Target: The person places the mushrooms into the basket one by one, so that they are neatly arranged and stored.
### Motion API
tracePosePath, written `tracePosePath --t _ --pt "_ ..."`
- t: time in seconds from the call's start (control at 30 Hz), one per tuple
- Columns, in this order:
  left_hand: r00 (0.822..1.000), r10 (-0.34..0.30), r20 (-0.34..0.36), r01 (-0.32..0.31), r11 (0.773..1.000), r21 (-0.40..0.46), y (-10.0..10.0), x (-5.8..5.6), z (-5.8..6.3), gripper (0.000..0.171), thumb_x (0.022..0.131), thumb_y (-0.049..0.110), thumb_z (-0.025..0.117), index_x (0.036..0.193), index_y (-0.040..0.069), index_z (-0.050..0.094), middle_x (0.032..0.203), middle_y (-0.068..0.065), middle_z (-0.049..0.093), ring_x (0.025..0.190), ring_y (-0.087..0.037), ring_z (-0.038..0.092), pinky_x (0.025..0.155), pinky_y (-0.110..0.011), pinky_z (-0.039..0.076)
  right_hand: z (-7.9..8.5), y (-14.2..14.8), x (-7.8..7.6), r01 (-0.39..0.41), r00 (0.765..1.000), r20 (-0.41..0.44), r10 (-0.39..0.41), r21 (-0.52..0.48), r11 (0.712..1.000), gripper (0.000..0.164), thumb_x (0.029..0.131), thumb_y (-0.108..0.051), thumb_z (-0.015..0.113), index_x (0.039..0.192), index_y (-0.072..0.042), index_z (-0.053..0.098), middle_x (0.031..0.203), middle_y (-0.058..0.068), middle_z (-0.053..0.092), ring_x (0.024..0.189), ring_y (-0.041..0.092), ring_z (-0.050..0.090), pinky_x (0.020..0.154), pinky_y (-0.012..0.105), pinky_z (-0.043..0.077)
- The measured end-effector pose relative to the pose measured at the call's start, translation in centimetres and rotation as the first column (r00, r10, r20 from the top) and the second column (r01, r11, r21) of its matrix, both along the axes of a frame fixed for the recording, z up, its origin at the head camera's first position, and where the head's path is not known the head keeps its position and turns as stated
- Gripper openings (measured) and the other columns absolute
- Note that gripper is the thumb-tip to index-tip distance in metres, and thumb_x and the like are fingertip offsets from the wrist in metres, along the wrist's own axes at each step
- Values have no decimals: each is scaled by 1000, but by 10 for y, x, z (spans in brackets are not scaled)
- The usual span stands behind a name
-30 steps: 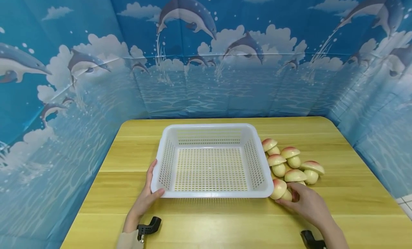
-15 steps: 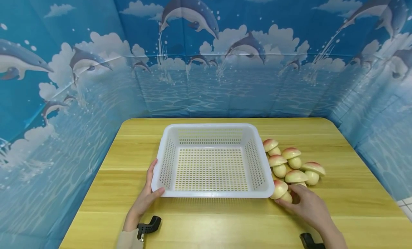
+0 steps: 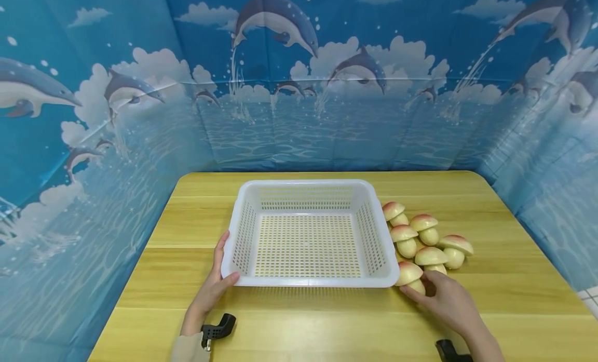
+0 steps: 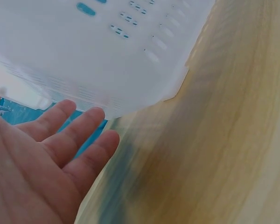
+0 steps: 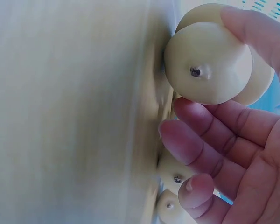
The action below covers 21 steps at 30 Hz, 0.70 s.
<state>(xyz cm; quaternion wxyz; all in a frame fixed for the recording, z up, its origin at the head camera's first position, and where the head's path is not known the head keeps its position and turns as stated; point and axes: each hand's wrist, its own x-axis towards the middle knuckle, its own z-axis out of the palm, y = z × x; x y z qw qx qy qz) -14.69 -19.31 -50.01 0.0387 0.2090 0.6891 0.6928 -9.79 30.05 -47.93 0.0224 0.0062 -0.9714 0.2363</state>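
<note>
A white plastic basket (image 3: 306,283) with slotted walls stands on the table. My left hand (image 3: 210,289) holds its near left corner, thumb over the front rim and forefinger along the left side. In the left wrist view the other fingers (image 4: 84,135) are loosely extended below the basket wall. By the near right corner, my right hand (image 3: 444,302) pinches a model mushroom (image 3: 408,273) with a pale cap tinged red. The right wrist view shows its rounded stem end (image 5: 210,60) with a dark spot, between thumb and fingers.
Several similar mushrooms (image 3: 424,222) lie clustered along the basket's right side, the rightmost mushroom (image 3: 454,247) a little farther out. The wooden table (image 3: 299,331) reaches back to a blue dolphin-print curtain (image 3: 299,128). Each wrist wears a black camera mount (image 3: 219,326).
The mushroom in my right hand has turned a little, its cap now lying more level beside the basket. My left hand and the basket stay put.
</note>
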Motion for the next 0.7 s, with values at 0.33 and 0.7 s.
tracePosePath --t 0.33,0.7 --pt "1000 -4 8 4 1000 0 0 0 -1 86 89 16 54 152 28 -3 156 -10 0 135 -39 15 100 -59 20 -1 2 5 23 999 -34 -24 -19 1000 45 79 -56 69 76 -15 51 62 -3 42 57 14 38 52 29 28" --pt "1000 6 15 -6 1000 3 0 3 -1 86 89 18 54 152 29 -4 156 -10 -1 136 -38 12 101 -61 16 5 5 5 37 999 -20 -38 -50 998 42 80 -52 69 76 -14 54 62 -4 49 56 13 43 50 27 32"
